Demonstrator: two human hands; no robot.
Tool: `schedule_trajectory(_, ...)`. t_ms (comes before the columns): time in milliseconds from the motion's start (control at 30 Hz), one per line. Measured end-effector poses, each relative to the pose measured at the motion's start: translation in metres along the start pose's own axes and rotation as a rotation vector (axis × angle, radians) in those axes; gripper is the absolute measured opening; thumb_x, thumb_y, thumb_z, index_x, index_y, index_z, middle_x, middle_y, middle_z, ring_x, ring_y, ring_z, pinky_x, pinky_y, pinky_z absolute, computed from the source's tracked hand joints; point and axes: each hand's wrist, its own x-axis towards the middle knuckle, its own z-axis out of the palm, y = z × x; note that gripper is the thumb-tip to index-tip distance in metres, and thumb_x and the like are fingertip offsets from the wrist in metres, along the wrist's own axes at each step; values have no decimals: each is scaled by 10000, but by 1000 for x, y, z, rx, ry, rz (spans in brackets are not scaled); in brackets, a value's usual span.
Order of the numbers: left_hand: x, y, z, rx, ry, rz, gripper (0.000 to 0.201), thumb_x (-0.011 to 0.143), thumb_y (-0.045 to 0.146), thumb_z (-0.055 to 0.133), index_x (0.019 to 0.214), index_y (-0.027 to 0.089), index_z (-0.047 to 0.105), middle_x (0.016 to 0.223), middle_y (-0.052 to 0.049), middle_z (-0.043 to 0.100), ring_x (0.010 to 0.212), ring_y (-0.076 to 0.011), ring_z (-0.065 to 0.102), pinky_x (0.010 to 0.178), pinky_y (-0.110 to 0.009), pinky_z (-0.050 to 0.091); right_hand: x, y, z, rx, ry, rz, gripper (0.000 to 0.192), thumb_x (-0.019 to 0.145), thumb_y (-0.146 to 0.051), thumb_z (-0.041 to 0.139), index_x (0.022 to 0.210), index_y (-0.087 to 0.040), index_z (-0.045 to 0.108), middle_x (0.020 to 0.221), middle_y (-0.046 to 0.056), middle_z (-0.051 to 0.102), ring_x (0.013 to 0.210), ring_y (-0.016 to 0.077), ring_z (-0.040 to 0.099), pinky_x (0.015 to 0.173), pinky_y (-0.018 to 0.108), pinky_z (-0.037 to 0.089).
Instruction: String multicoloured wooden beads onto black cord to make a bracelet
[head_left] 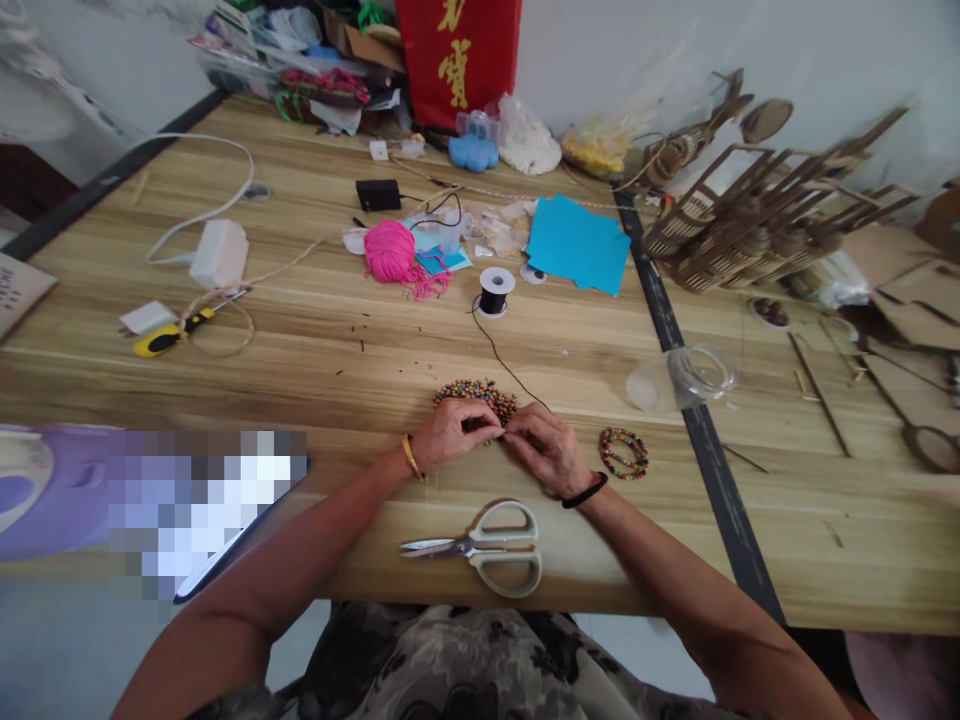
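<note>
Beads (475,392) lie in a small heap on the worktop (315,350), just beyond both hands. Left hand (448,432) and right hand (547,450) meet fingertip to fingertip at the heap's near edge, each grip pinched narrow on something too small to tell. Black cord (510,368) runs from there back to a spool (495,290). A bracelet (624,452) lies just right of the right hand; scissors (484,548) lie nearer the body.

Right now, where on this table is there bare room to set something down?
Bare wood lies between the yellow knife and the bead pile, and right of the scissors up to the black strip. It is crowded around the pink yarn and blue paper.
</note>
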Motion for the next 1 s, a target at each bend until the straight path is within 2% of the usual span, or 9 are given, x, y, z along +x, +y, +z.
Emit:
schedule_trajectory(167, 0, -1, 0, 9, -2, -6, 137, 840, 212, 647, 749, 118, 691, 716, -49, 704, 669, -128, 623, 674, -231, 475, -1, 1, 0, -25, -3, -9, 60, 932, -210, 551, 933, -199, 610, 850, 57, 630, 781, 162, 592, 694, 289, 490)
schedule_trajectory(333, 0, -3, 1, 12, -2, -8, 140, 845, 217, 643, 752, 123, 691, 721, -46, 706, 672, -128, 627, 673, -230, 475, 0, 1, 0, -20, -14, -26, 77, 941, -193, 527, 924, -197, 601, 869, 61, 628, 816, 164, 596, 726, 295, 492)
schedule_trajectory(667, 0, -3, 1, 10, -1, -6, 157, 849, 229, 636, 747, 124, 693, 723, -52, 711, 674, -132, 630, 680, -241, 482, 1, -2, 1, 15, 7, 10, 77, 939, -206, 528, 894, -197, 590, 841, 50, 622, 792, 162, 584, 711, 292, 479)
schedule_trajectory(833, -1, -2, 1, 14, 13, -19, 157, 850, 234, 636, 754, 124, 695, 728, -51, 708, 686, -132, 631, 694, -247, 490, 1, -1, 0, 23, -1, 43, 95, 938, -239, 534, 887, -195, 600, 836, 54, 633, 782, 168, 590, 703, 298, 478)
schedule_trajectory(1000, -1, 0, 1, 33, 56, 28, 149, 854, 222, 631, 757, 123, 687, 739, -60, 702, 699, -136, 628, 704, -257, 493, 1, 1, -2, 69, -10, 126, 135, 931, -269, 534, 864, -185, 616, 817, 58, 637, 766, 171, 587, 688, 298, 475)
